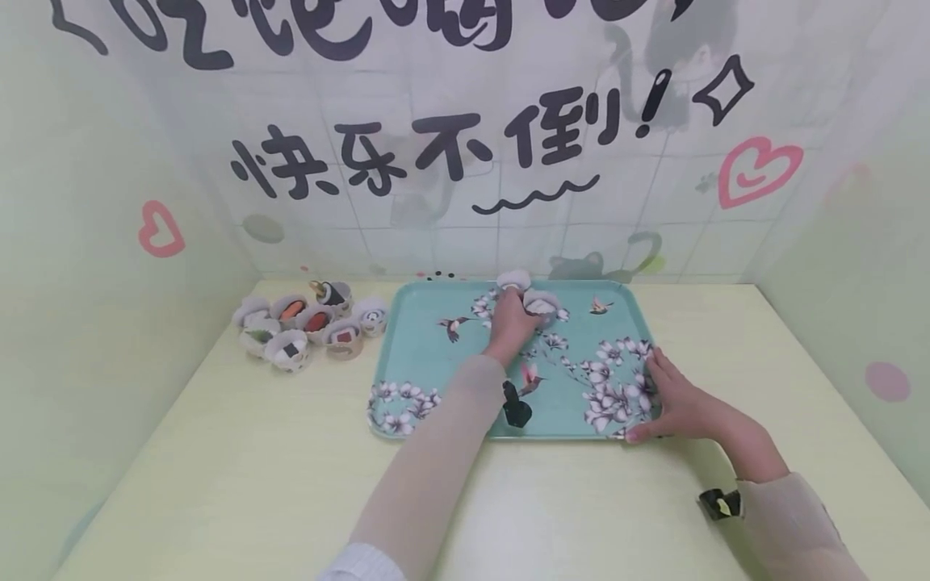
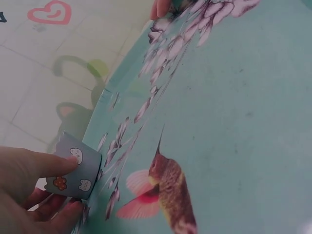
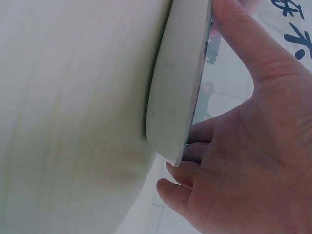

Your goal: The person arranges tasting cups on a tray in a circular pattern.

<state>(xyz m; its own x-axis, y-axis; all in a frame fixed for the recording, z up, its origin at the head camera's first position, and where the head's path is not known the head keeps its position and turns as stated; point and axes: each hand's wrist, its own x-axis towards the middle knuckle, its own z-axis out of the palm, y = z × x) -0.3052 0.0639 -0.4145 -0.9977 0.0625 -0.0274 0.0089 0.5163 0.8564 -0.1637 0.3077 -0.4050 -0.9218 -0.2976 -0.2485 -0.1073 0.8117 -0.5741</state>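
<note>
My left hand (image 1: 511, 327) reaches over the teal floral tray (image 1: 465, 363) to its back edge. There it holds a small paper cup (image 1: 541, 307), thumb on the near side and other fingers beneath it in the left wrist view. The lilac cup (image 2: 78, 168) carries little animal prints, and something white shows inside it from above. Behind the fingertips another paper cup (image 1: 513, 280) stands at the back rim. My right hand (image 1: 686, 403) holds the tray's near right corner, thumb at the front rim and fingers along the right side. The tray's pale outer wall (image 3: 175, 83) shows between them.
Left of the tray several paper cups (image 1: 289, 351) stand close together on the pale wooden table (image 1: 254, 468), with small sushi-like pieces in them. A printed curtain (image 1: 450, 186) hangs behind the tray. Pale side panels (image 1: 865, 266) border the table.
</note>
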